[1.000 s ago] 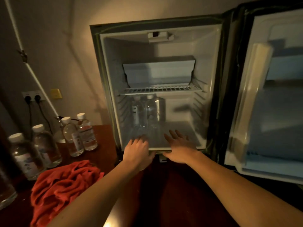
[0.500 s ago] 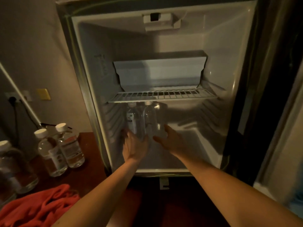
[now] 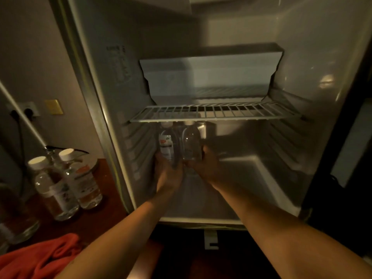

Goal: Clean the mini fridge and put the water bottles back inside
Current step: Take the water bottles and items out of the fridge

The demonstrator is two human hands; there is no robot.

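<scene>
The mini fridge (image 3: 267, 178) stands open in front of me, its white inside dim. Two clear water bottles stand side by side at the back of its floor, under the wire shelf (image 3: 215, 112). My left hand (image 3: 168, 172) grips the left bottle (image 3: 166, 143), which bears a label. My right hand (image 3: 203, 168) grips the right bottle (image 3: 191, 141). Both arms reach deep into the lower compartment. The bottles' bases are hidden behind my hands.
Two more capped water bottles (image 3: 66, 182) stand on the dark wooden tabletop (image 3: 104, 218) left of the fridge, with another at the left edge. A red cloth (image 3: 40, 256) lies at the bottom left. Wall sockets (image 3: 26, 111) with plugged cables are behind.
My head has moved closer to the fridge. Both hands went from its front lip to the back of the floor and closed on the two bottles.
</scene>
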